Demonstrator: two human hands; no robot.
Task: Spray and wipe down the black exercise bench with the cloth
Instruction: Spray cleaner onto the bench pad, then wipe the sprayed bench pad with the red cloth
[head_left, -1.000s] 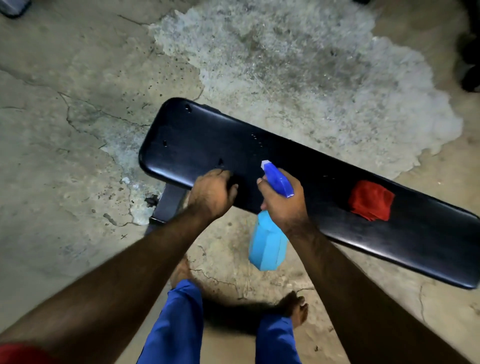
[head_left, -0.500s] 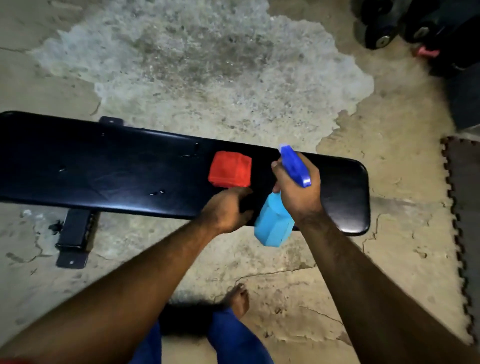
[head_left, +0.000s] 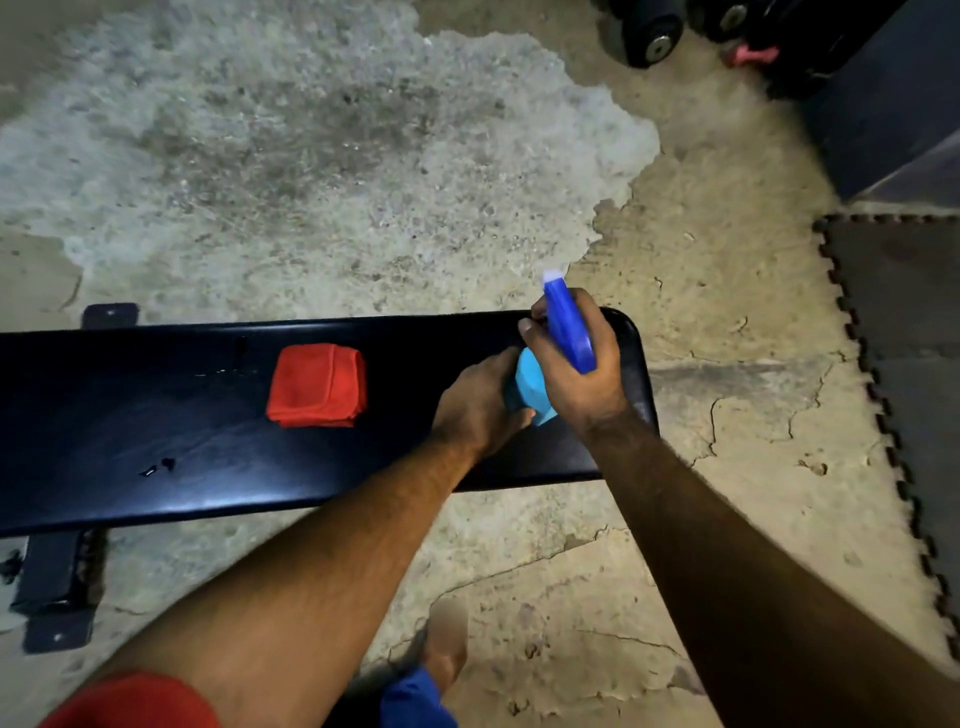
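A bare foot (head_left: 447, 644) is standing on the cracked floor (head_left: 727, 291). Above the black table (head_left: 156, 467), the left hand (head_left: 475, 405) is cupping the spray bottle (head_left: 532, 389) while the right hand (head_left: 576, 364) is gripping its neck. The folded red cloth (head_left: 317, 385) is lying on the table, left of both.

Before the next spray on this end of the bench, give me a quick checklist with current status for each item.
1. Spray bottle held firmly: ok, right hand wraps the trigger head, left hand touches the bottle body.
2. Nozzle aimed at the bench: not ok, it points past the far edge toward the floor.
3. Red cloth within reach: ok, folded on the bench, left of both hands, untouched.
4. A hand free to wipe: not ok, both are on the bottle.
5. Bench surface already wet: cannot tell, only glare and a few small marks show.
6. Liquid left in the bottle: cannot tell.
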